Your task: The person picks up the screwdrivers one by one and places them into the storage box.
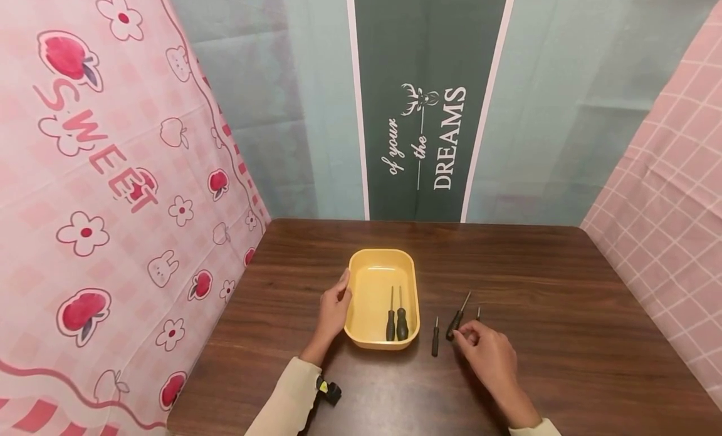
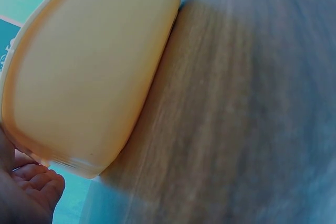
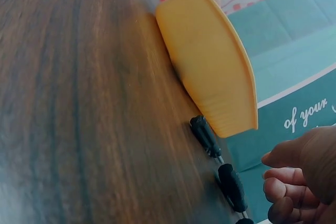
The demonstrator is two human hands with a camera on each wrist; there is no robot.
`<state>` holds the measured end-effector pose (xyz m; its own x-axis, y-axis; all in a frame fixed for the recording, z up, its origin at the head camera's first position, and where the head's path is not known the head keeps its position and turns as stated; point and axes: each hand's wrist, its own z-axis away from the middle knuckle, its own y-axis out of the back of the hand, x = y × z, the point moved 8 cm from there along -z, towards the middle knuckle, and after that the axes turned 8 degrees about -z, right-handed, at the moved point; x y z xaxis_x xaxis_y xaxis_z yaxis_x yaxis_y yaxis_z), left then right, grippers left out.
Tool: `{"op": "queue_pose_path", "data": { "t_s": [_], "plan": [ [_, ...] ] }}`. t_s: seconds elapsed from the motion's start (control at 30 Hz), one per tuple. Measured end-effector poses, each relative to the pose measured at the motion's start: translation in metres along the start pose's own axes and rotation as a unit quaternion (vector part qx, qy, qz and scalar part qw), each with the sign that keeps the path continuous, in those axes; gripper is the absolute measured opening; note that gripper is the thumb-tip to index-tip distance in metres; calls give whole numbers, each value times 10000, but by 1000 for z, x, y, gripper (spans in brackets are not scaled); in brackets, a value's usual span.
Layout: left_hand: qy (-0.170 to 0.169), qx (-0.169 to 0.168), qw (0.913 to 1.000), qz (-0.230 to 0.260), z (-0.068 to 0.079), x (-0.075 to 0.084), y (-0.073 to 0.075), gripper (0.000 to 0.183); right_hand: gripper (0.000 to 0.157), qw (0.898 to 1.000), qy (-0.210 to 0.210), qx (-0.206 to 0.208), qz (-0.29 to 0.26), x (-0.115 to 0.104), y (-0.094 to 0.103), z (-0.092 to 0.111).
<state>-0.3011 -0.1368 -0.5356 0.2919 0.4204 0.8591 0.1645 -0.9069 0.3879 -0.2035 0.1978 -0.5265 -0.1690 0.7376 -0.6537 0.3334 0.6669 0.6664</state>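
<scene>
A yellow plastic tray (image 1: pixel 361 279) stands on the table with two black-handled screwdrivers (image 1: pixel 401 323) lying in it. At its left side my left hand (image 1: pixel 334 311) grips the rim, thumb on top and fingers at the outer wall (image 2: pixel 89 72). Right of the tray lies a small black screwdriver (image 1: pixel 435 339). Next to that is a longer screwdriver (image 1: pixel 455 323), pointing away. My right hand (image 1: pixel 489 354) hovers just beside its handle, fingers loosely bent. In the right wrist view those fingers (image 3: pixel 286 190) hold nothing and stand apart from the handles (image 3: pixel 231 187). Another screwdriver's tip (image 1: pixel 478 313) shows beyond the hand, its handle hidden.
The brown wooden table (image 1: pixel 507 254) runs back to a hanging green cloth (image 1: pixel 417 47) with white lettering. A pink patterned cloth (image 1: pixel 130 248) hangs on the left, a pink checked one (image 1: pixel 677 173) on the right. A black wrist strap (image 1: pixel 331 392) shows at the left sleeve.
</scene>
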Motion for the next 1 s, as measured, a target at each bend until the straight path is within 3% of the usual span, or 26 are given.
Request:
{"op": "queue_pose_path", "data": {
  "t_s": [0.33,0.67,0.93,1.0],
  "plan": [
    [124,-51,9999,-29,1,-4,0,42,11,9997,-133,-133,151,4,2,6],
    [14,66,9999,-86,0,2,-1,41,11,9997,-43,62,234,7,9,9],
    [-178,-50,9998,-96,7,41,10,39,11,9995,-93,134,274,13,12,11],
    [-141,-77,9998,-67,7,42,11,39,12,9994,-94,156,289,15,12,11]
  ]
}}
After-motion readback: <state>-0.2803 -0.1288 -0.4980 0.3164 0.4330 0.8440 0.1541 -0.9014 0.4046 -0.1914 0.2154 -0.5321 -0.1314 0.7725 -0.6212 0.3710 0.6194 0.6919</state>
